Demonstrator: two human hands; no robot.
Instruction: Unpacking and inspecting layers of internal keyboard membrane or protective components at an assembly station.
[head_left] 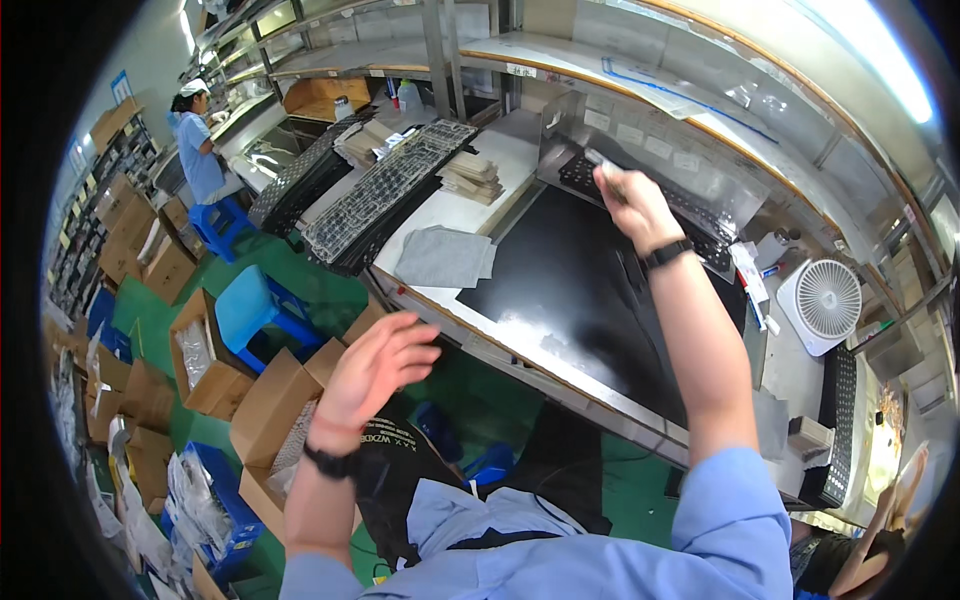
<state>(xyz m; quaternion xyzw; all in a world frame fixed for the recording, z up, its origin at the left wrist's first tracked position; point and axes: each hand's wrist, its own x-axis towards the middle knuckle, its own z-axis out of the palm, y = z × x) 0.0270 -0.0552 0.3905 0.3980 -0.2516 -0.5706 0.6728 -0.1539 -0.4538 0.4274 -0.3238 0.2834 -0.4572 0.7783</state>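
Right hand (637,205) around pale object (596,158), near white labels (630,133), apparently printed.

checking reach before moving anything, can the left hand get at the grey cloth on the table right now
Probably yes: the left hand looks empty and open, the grey cloth lies near the front edge of the table on that side, and nothing seems to stand between them.

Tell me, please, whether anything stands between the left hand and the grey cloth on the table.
Only the table's front edge lies between the open left hand and the grey cloth; no object shows in between. Whether the hand is higher than that edge, I cannot tell.
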